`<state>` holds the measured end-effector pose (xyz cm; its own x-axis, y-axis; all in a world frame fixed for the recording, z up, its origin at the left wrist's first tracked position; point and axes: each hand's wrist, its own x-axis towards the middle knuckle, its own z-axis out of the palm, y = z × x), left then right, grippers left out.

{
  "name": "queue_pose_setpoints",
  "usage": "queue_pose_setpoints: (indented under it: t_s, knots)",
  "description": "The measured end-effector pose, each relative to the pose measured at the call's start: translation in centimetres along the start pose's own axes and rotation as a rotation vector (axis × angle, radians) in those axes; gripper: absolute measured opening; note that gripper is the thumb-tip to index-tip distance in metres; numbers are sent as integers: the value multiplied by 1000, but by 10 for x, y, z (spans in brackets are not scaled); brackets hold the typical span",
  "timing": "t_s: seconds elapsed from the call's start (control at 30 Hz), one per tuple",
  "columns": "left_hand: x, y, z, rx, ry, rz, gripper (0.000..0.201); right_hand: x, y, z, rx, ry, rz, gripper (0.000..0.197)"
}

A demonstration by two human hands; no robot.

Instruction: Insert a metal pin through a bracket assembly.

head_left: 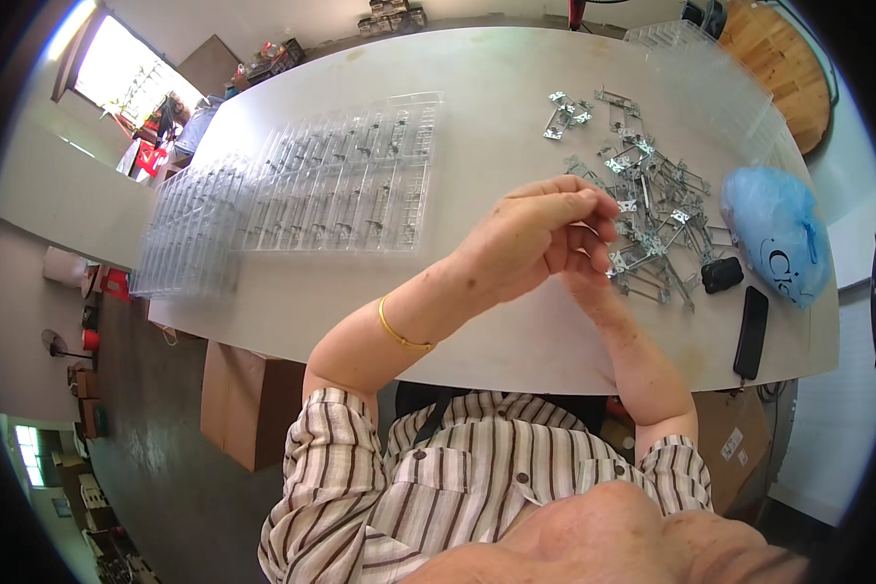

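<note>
My left hand (545, 229) is raised over the middle of the white table (496, 321), its fingers curled toward the thumb. Whatever it may pinch is too small or hidden to make out. Just beneath and behind it is my right hand (587, 282), whose fingers are mostly covered by the left. Beside both hands, on the right, spreads a tangled pile of silver metal brackets (642, 185) with thin rods. A smaller cluster of such brackets (565, 115) lies a little farther off.
Clear plastic trays (331, 175) with divided compartments stand on the left, small metal parts in them. Right of the pile are a blue plastic bag (779, 234), a small black case (721, 275) and a black phone (750, 333). Another clear tray (720, 88) lies far right.
</note>
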<state>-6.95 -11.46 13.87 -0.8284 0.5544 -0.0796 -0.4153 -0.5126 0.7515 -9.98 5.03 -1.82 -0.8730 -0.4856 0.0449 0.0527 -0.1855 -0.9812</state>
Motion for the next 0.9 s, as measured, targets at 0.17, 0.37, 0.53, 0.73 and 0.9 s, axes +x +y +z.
queue_pose_setpoints:
  t_s: [0.17, 0.37, 0.53, 0.73, 0.9]
  knots:
    - [5, -5, -4, 29, 59, -46, 24, 3, 25, -8, 115, -65, -89, 25]
    - [-29, -29, 84, 1151, -519, 556, 34, 16, -23, 27, 23, 136, 107, 14]
    - [-36, -75, 138, 734, -715, 879, 21, 14, -24, 10, -24, 157, 101, 15]
    - [-51, -64, 105, 759, -886, 656, 33, 14, -26, 20, -21, 96, 128, 16]
    - [-59, -65, 86, 689, -1041, 544, 41, 5, -24, 21, -4, 98, 133, 16]
